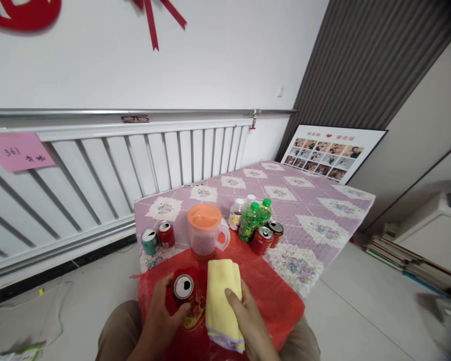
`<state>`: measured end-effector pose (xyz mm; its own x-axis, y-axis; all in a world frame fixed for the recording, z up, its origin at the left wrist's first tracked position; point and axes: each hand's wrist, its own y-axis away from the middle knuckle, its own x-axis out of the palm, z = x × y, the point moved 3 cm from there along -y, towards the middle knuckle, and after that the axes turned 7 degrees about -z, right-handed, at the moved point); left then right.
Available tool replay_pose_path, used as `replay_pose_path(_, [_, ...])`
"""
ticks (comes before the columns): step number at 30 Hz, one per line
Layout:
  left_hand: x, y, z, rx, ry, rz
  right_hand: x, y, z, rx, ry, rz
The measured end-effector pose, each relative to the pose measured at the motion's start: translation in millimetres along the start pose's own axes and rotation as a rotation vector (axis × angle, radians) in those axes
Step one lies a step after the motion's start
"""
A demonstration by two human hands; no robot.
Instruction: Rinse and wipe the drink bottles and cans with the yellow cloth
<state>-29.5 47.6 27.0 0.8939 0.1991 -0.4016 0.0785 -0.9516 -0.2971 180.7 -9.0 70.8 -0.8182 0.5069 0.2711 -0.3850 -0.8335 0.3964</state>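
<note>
My left hand (164, 306) curves its fingers and thumb around a dark red drink can (183, 288), which stands upright with its top opened. In my right hand (244, 313) is a folded yellow cloth (223, 296) with a purple-trimmed edge, the thumb pressed over its front. Both hands are above a red plastic sheet (274, 286) at the near side of the table. Just beyond them stands a clear plastic pitcher (203, 240) with an orange lid. My left hand's far fingers are partly hidden by the can.
A teal can (149, 242) and a red can (166, 234) stand left of the pitcher. To its right are green-capped bottles (248, 223), white-capped bottles (236, 214) and two more cans (262, 240). A radiator (135, 165) lines the wall behind the flowered tablecloth (315, 225).
</note>
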Motion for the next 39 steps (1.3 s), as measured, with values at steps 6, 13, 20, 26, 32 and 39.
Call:
replay_pose_path(6, [6.4, -4.0, -3.4, 0.033, -0.014, -0.002, 20.7, -4.4, -8.9, -0.017, 0.019, 0.062])
replay_pose_path(13, [7.9, -5.2, -2.8, 0.074, -0.039, 0.025, 33.5, -7.0, -36.9, -0.026, 0.025, 0.095])
replay_pose_path(20, [3.0, -17.5, -7.6, 0.075, 0.004, 0.144, 28.1, -9.4, -47.7, 0.025, 0.014, 0.105])
replay_pose_path(26, [-4.3, -34.5, -16.8, 0.095, 0.056, 0.367, 28.5, -4.4, -32.3, 0.037, -0.018, 0.166])
replay_pose_path(32, [-4.0, -41.6, -10.2, 0.126, 0.112, 0.479, 26.7, -2.9, -34.6, 0.044, 0.035, 0.149])
replay_pose_path(39, [-7.0, -42.8, -9.2, 0.087, 0.144, 0.516, 17.9, -4.1, -38.3, 0.024, 0.094, 0.145])
